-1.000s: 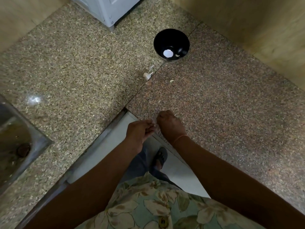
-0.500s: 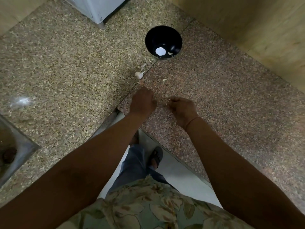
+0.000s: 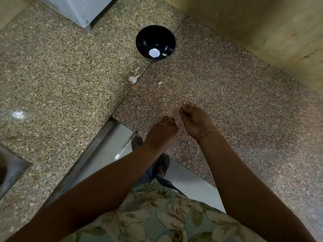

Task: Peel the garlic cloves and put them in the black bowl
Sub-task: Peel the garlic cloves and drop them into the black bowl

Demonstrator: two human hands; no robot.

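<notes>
The black bowl stands on the granite counter at the corner seam, with one peeled clove inside near a bright glare spot. A piece of garlic bulb with its stalk lies on the counter below the bowl. A small pale clove or peel scrap lies to its right. My right hand pinches a small pale garlic clove at its fingertips. My left hand is curled shut beside it; whether it holds anything is hidden.
A white appliance stands at the back left of the counter. A steel sink is at the left edge. A beige wall rises at the right. The counter's inner corner edge lies under my hands, with the floor below.
My left hand has pulled back from near the garlic bulb towards the counter edge. My right hand has stayed near the same spot, its fingertips now turned up with the clove.
</notes>
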